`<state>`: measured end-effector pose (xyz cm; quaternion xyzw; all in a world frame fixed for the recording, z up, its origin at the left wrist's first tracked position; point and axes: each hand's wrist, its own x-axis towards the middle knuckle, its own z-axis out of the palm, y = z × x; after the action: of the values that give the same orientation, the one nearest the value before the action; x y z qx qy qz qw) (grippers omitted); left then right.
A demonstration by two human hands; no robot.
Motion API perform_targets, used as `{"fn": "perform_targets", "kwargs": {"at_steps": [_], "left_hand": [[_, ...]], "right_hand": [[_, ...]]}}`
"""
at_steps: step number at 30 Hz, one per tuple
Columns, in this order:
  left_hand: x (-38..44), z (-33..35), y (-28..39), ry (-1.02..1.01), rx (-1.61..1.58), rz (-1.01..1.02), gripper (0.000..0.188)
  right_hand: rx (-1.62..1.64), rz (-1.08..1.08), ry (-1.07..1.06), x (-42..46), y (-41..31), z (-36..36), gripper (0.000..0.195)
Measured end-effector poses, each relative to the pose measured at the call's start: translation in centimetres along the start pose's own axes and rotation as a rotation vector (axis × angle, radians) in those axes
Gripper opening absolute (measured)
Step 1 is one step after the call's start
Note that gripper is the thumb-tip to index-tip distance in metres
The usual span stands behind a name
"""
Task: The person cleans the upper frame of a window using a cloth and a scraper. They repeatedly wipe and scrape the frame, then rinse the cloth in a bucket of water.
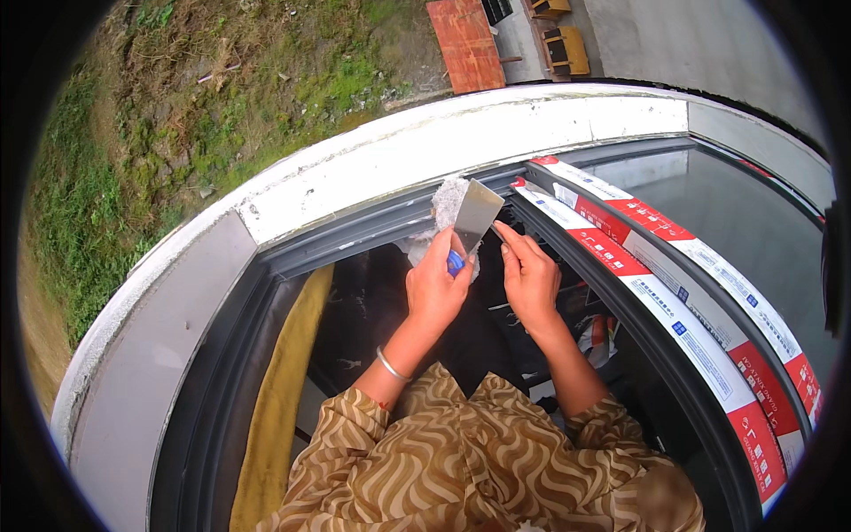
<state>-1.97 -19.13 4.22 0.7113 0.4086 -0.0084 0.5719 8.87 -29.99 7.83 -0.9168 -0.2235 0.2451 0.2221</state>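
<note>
My left hand grips a scraper with a wide metal blade and a blue handle. The blade points up and away from me, over the window's bottom track. A white fluffy cloth is bunched behind the blade and hangs below the same hand. My right hand is beside the blade, its index fingertip at or very near the right edge and its other fingers curled. Whether it pinches something small cannot be made out. Under both hands runs the dark grey window frame.
Sash rails with red and white printed protective film stand to the right, beside glass. Beyond the frame is a white outer ledge, with grassy ground far below. A yellow cloth hangs at left.
</note>
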Motion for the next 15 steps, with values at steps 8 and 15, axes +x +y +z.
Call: {"fn": "perform_targets", "kwargs": {"at_steps": [8, 15], "left_hand": [[0.6, -1.4, -1.2, 0.082, 0.088, 0.187, 0.05], [0.6, -2.7, 0.4, -0.068, 0.219, 0.242, 0.055]], "right_hand": [[-0.336, -0.133, -0.061, 2.4, -0.2, 0.9, 0.031], [-0.389, -0.201, -0.037, 3.3, -1.2, 2.7, 0.033]]}}
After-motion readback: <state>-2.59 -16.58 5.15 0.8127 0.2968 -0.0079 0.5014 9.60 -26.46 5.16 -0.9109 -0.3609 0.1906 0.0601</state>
